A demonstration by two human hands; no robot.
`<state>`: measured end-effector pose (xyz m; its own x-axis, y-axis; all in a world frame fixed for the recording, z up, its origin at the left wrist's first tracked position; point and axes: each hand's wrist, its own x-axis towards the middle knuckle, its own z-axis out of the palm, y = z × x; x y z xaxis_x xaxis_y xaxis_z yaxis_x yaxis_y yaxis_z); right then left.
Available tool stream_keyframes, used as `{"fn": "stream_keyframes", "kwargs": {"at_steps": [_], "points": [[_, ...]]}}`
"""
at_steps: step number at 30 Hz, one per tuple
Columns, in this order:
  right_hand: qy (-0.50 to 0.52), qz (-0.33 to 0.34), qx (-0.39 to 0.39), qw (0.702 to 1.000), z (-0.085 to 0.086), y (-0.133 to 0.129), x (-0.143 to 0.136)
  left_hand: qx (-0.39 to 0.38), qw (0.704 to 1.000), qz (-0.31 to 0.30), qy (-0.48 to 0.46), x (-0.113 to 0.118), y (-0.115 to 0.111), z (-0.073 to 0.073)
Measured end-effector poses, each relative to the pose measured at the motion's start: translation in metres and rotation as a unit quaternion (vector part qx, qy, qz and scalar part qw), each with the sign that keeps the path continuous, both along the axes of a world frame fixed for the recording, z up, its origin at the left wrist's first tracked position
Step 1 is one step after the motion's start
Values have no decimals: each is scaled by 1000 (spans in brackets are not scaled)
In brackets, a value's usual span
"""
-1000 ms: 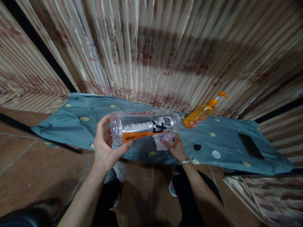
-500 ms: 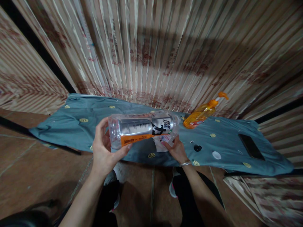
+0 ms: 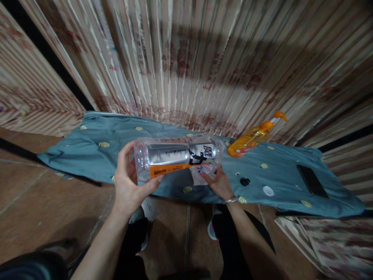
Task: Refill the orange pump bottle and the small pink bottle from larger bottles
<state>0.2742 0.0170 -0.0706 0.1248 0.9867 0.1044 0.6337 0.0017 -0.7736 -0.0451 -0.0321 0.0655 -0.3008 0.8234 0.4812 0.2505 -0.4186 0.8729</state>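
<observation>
A clear plastic drink bottle [image 3: 167, 155] with a silver and orange label lies sideways in the air over the cloth-covered table. My left hand [image 3: 131, 182] is wrapped round its wide left end, thumb along the lower side. At the other end, my right hand [image 3: 219, 183] is closed on a crumpled white piece [image 3: 200, 177], like tissue or cloth with coloured print, pressed near the bottle's narrower end. Some right fingers are hidden behind the bottle. Beyond this hand stands an orange pump bottle [image 3: 247, 143], tilted in view.
The table has a blue-green cloth [image 3: 171, 190] with yellow fruit prints. A black phone [image 3: 312, 181] lies at its right. A white round spot [image 3: 268, 190] and a small black shape [image 3: 245, 181] are nearer; they may be prints. A pleated curtain [image 3: 186, 70] hangs behind.
The view has shifted slightly, so the table's things sit a little differently in frame. Both hands keep the same hold; the bottle has hardly moved.
</observation>
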Motion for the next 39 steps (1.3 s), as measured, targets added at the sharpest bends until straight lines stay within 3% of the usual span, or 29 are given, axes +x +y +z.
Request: {"fn": "stream_keyframes", "kwargs": {"at_steps": [13,39], "points": [[-2,-21,-27,999,-4,2,0,10,1000,12,1,2,0,0],[29,-17,8,999,-15,3,0,0,1000,0,-26,1,-1,3]]}}
